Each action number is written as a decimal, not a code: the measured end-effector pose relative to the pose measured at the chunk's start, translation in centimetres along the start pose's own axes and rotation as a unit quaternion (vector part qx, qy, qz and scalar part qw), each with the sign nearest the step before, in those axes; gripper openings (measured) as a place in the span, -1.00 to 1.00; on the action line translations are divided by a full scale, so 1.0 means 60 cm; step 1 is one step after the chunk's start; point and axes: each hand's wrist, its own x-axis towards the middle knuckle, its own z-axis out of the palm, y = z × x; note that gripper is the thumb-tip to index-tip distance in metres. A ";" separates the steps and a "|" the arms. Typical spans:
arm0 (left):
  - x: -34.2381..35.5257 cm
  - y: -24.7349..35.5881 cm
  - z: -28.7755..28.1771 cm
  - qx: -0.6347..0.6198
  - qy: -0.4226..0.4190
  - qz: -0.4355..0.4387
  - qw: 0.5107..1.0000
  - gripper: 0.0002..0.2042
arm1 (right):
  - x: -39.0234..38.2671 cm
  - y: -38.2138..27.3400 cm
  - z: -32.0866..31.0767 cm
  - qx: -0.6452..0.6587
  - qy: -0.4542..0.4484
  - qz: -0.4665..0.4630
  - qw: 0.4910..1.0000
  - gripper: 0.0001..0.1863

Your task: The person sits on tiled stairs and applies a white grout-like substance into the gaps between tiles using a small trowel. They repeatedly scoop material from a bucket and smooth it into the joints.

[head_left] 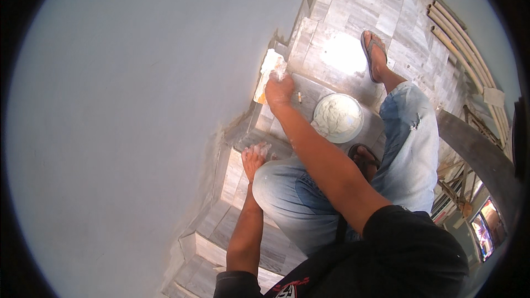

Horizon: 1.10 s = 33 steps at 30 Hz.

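Observation:
My right hand [279,91] grips a flat tool [260,92] with a yellowish edge and white paste on it, held against the skirting at the foot of the grey wall [138,105]. My left hand [254,160] is lower down, its whitened fingers apart and bent, resting at the edge of a wood-look tiled step [234,179], with nothing clearly held. A round bowl [339,116] of white paste stands on the step to the right of my right hand. A small white-and-tan stick [300,97] lies between them.
My bent knee [276,187] and sandalled foot [375,55] are on the stairs. Long pale pipes [464,41] lie along the tiled landing's right side [353,0]. Past a dark curved edge [469,143] at right is a lower area with timber pieces and a bright opening.

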 end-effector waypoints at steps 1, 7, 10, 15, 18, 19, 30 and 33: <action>-0.004 -0.003 -0.002 0.002 -0.004 -0.007 1.000 -0.66 | -0.019 -0.018 0.001 -0.021 -0.008 -0.005 1.000 -0.70; 0.000 -0.003 -0.007 0.005 -0.009 -0.002 1.000 -0.67 | -0.060 -0.048 -0.004 -0.108 -0.046 -0.099 0.988 -0.73; -0.004 -0.002 -0.008 -0.007 0.016 0.005 1.000 -0.68 | -0.079 -0.041 -0.018 -0.067 -0.067 -0.100 0.990 -0.74; -0.012 -0.008 -0.006 -0.013 0.035 0.007 0.999 -0.69 | -0.078 -0.013 -0.026 -0.055 0.010 -0.074 0.996 -0.72; -0.005 -0.002 -0.003 -0.015 0.023 -0.004 1.000 -0.70 | -0.023 0.011 -0.019 -0.015 0.028 -0.023 0.999 -0.71; -0.005 0.000 -0.002 -0.016 0.022 -0.007 1.000 -0.70 | -0.007 0.009 -0.014 0.022 0.021 -0.004 1.000 -0.70; -0.006 0.000 -0.009 -0.023 0.038 -0.009 0.999 -0.71 | -0.038 -0.014 -0.024 0.042 -0.008 -0.058 0.997 -0.68; -0.004 0.000 -0.006 -0.036 0.033 -0.012 0.999 -0.72 | 0.014 -0.002 -0.018 0.085 0.027 -0.033 0.995 -0.70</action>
